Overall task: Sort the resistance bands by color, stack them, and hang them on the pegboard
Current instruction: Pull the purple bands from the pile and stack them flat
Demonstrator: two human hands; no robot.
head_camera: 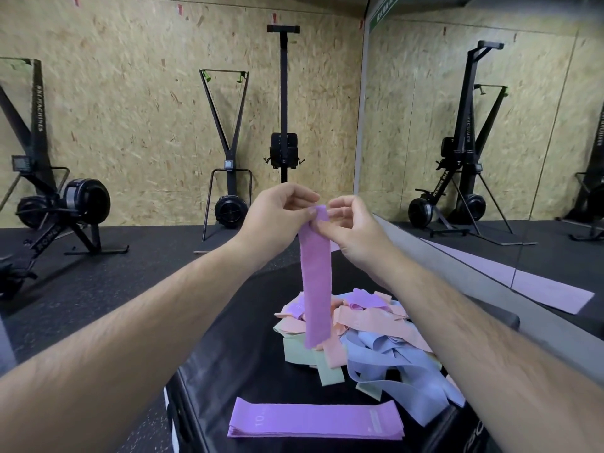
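Sorting stage, head view. The left hand [277, 214] and right hand [353, 223] are raised together above the table [235, 338]. Each hand pinches the top end of one purple resistance band [316, 289]. The fingers [310, 212] of both hands are curled in close on that end, with thumb against fingertips and no other item held.

The band hangs flat, its broad face towards the camera. Its long axis is close to vertical, the upper end at the hands and the lower end pointing down at the mixed pile [376, 338] of peach, blue, green and purple bands. Whether the lower end touches the pile cannot be told.

A stack of purple bands [313, 420] lies flat at the near edge of the table. Its long axis runs left to right, roughly square to the hanging band. The pegboard is not in view.

Likely hazards:
- The hold covers only the top end, so a loosened pinch would probably drop the band back among the unsorted colours.
- If the lower end brushes the pile, it may drag a peach band along.
- The band needs a quarter turn to match the stack, and a careless lay would leave the edges askew.
- The stack sits close to the table's edge, so a nudge could push it off.
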